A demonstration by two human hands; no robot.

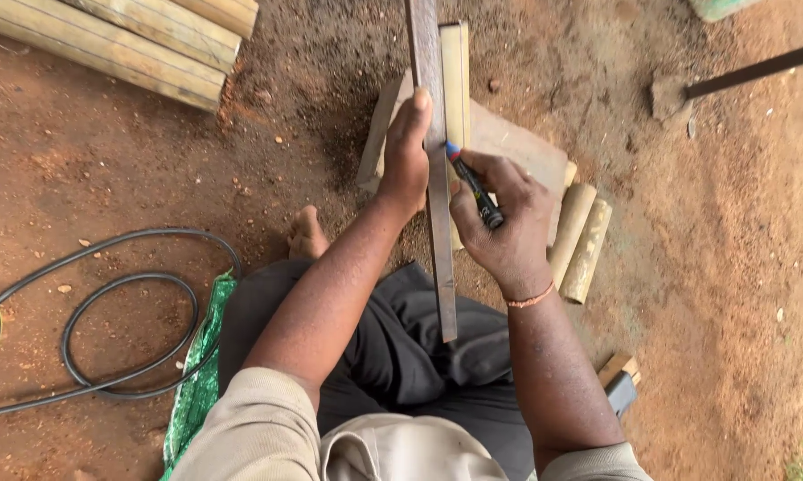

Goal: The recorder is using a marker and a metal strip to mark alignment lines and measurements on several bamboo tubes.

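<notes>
Two hands point(459, 191) hold ruler point(437, 178) and marker point(475, 185).

beige short sleeves point(268, 419), dark grey trousers point(401, 347), a thin orange wristband point(531, 300) on the right wrist, one bare foot point(307, 235).

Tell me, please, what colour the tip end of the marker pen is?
Blue, on a black marker pen in the right hand; head view.
</notes>
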